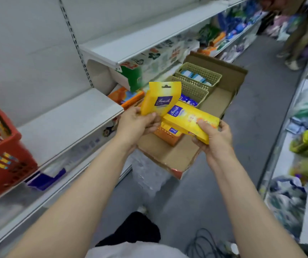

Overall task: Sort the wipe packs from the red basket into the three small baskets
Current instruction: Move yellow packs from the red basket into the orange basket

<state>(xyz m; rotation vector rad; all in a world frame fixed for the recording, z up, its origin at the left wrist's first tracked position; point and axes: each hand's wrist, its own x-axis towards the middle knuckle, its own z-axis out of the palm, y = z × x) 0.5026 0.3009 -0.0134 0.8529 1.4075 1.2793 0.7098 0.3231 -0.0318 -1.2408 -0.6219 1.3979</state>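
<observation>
My left hand grips a yellow wipe pack held upright, its hang tab at the top. My right hand grips a second yellow wipe pack lying flat and tilted. Both packs hover over an orange small basket with a yellow pack inside it. Behind it stand two olive-green small baskets: the near one holds blue packs, the far one holds white-and-blue packs. All three sit in a cardboard tray. The red basket sits on the shelf at the far left with several packs inside.
White store shelves run along the left with boxed goods beyond. The cardboard tray rests on a plastic-wrapped stack. Goods fill the shelves on the right. Another person's legs stand up the grey aisle. A black cable lies on the floor.
</observation>
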